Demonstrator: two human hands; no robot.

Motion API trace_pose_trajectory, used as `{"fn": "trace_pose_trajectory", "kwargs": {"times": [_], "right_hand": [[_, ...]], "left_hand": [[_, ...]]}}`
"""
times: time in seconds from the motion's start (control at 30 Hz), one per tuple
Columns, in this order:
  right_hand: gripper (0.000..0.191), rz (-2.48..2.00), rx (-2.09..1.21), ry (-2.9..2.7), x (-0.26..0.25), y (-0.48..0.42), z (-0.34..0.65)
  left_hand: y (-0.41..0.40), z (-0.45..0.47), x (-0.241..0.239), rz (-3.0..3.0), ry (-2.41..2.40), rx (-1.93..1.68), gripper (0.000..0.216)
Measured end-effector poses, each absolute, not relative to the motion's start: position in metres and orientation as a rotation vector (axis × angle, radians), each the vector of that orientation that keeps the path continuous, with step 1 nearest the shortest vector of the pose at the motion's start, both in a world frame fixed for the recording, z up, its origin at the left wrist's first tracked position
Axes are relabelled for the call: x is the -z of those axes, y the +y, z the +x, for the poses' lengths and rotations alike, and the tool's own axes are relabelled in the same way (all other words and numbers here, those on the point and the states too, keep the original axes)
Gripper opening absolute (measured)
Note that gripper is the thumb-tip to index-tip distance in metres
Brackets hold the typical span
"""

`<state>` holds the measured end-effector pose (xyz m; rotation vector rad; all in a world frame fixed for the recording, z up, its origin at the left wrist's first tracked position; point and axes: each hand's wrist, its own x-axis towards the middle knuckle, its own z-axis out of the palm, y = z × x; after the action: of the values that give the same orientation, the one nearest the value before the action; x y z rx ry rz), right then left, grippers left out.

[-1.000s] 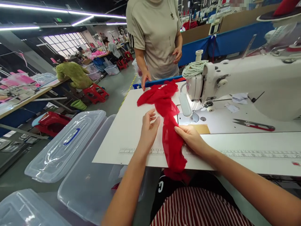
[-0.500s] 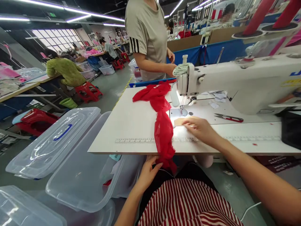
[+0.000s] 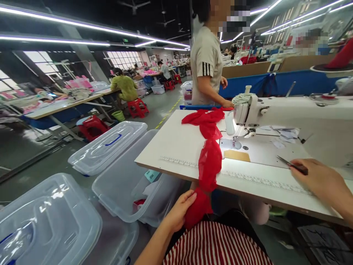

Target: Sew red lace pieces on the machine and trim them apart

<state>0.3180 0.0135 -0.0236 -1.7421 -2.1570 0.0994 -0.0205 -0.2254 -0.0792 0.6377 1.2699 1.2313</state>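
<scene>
Red cloth (image 3: 210, 162), 1 pc., sheer, draped on table (image 3: 171, 140) w/ lower end over front edge, held in L. hand (image 3: 184, 206); R. hand (image 3: 320, 176) clasping snips (image 3: 296, 167), whose pointed tips could poss. snag it if swung too close.

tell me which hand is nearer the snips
Right: the right hand holds the snips; the left hand is well away leftward, at the lower end of the red fabric.
</scene>
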Motion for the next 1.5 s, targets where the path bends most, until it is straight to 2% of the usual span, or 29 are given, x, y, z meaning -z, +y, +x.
{"fn": "trace_pose_trajectory", "kwargs": {"times": [0.17, 0.3, 0.4, 0.6, 0.83, 1.3, 1.43, 1.5], "right_hand": [[0.008, -1.633, -0.38, -2.002, 0.013, -0.009, 0.297], [0.019, -1.411, -0.844, -1.817, 0.014, -0.061, 0.26], [0.036, -1.059, -1.252, -2.011, 0.017, -0.108, 0.224], [0.038, -0.734, -1.898, -2.197, 0.036, -0.15, 0.164], [0.053, -0.915, -1.905, -2.103, 0.067, -0.144, 0.14], [0.062, -0.963, -1.907, -1.94, 0.075, -0.148, 0.11], [0.061, -0.969, -1.887, -1.97, 0.079, -0.143, 0.124], [0.063, -0.991, -1.862, -2.033, 0.084, -0.14, 0.137]], "left_hand": [[-0.234, -0.018, 0.075, 0.415, 1.182, -1.329, 0.058], [-0.239, -0.024, 0.072, 0.516, 1.199, -1.283, 0.056], [-0.242, -0.03, 0.07, 0.508, 1.219, -1.26, 0.051], [-0.251, -0.04, 0.07, 0.524, 1.247, -1.22, 0.043], [-0.261, -0.047, 0.074, 0.73, 1.406, -1.151, 0.039], [-0.259, -0.046, 0.07, 0.771, 1.4, -1.058, 0.033], [-0.249, -0.054, 0.034, 1.04, 1.314, -0.848, 0.019], [-0.226, -0.059, 0.003, 1.13, 1.258, -0.87, 0.018]]}}
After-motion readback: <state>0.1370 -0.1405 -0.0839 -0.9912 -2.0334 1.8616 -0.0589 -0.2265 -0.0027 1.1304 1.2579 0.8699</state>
